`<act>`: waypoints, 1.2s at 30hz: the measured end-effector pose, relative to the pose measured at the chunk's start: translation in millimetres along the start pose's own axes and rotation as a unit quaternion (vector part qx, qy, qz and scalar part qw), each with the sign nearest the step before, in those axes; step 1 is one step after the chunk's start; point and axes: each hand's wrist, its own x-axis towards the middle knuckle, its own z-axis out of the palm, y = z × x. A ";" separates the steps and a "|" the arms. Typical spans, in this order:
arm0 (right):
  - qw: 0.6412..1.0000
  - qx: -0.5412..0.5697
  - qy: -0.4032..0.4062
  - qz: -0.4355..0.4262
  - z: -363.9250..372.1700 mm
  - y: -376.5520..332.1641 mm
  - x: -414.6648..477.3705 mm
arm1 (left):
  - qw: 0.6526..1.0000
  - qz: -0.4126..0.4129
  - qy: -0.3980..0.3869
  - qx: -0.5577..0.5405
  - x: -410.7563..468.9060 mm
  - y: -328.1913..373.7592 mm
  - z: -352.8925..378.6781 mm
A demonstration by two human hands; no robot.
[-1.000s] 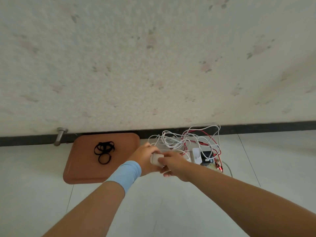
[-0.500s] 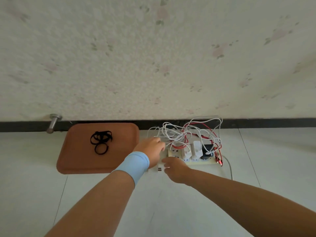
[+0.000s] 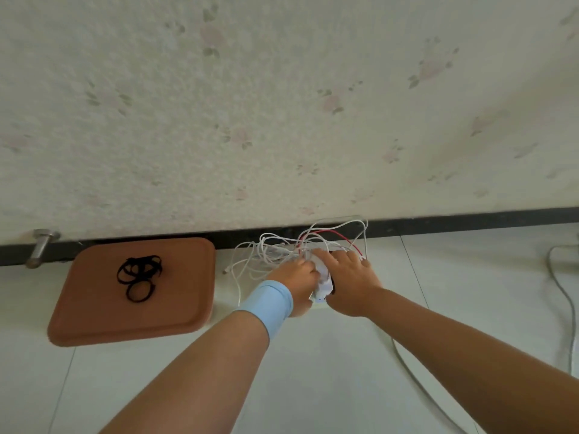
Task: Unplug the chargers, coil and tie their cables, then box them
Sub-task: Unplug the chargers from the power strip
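Head view: charger (image 3: 322,285) between hands (image 3: 297,277) (image 3: 351,277); lengthwise toward wall (image 3: 282,120).

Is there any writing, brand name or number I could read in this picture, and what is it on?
No text can be read anywhere in this view.
White charger, gripped by the left hand: a few tiny dark marks near its lower edge, too small to read.
Brown tray and black bands: no writing.
Wall: only a faded flower pattern.
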 end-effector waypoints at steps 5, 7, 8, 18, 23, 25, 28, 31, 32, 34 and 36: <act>0.999 0.019 -0.023 -0.011 7.0 4.1 19.2 | 0.992 -0.104 -0.034 -0.057 23.7 6.4 5.9; 0.999 0.029 -0.021 -0.016 7.5 6.5 22.3 | 0.986 -0.139 -0.057 -0.072 28.7 7.6 7.3; 0.999 0.025 -0.025 -0.018 7.9 7.9 23.7 | 0.986 -0.141 -0.066 -0.055 32.0 7.1 10.2; 0.998 -0.057 -0.008 -0.027 16.2 2.2 30.2 | 0.989 -0.124 -0.072 -0.044 38.4 9.7 1.9; 0.997 -0.079 -0.003 -0.027 16.6 1.2 26.2 | 0.992 -0.107 -0.066 -0.029 32.0 9.3 -10.3; 0.996 -0.082 -0.013 -0.025 14.1 0.8 25.0 | 0.992 -0.116 -0.024 -0.045 29.8 0.5 -28.7; 0.998 -0.057 -0.022 -0.011 14.2 -2.6 20.2 | 0.983 -0.127 0.020 -0.131 20.4 -23.3 -49.3; 0.998 -0.047 -0.037 0.003 8.6 -10.3 13.9 | 0.967 -0.143 0.016 -0.212 -1.2 -46.2 -41.0; 0.997 -0.064 -0.033 0.004 6.1 -13.3 11.2 | 0.966 -0.142 0.019 -0.215 -8.5 -52.9 -34.3; 0.994 -0.109 -0.014 0.010 -3.7 -24.8 2.7 | 0.967 -0.129 0.027 -0.218 -21.9 -63.2 -22.1; 0.992 -0.124 0.030 0.003 -18.5 -39.6 -8.5 | 0.964 -0.128 0.030 -0.231 -32.9 -69.4 -17.9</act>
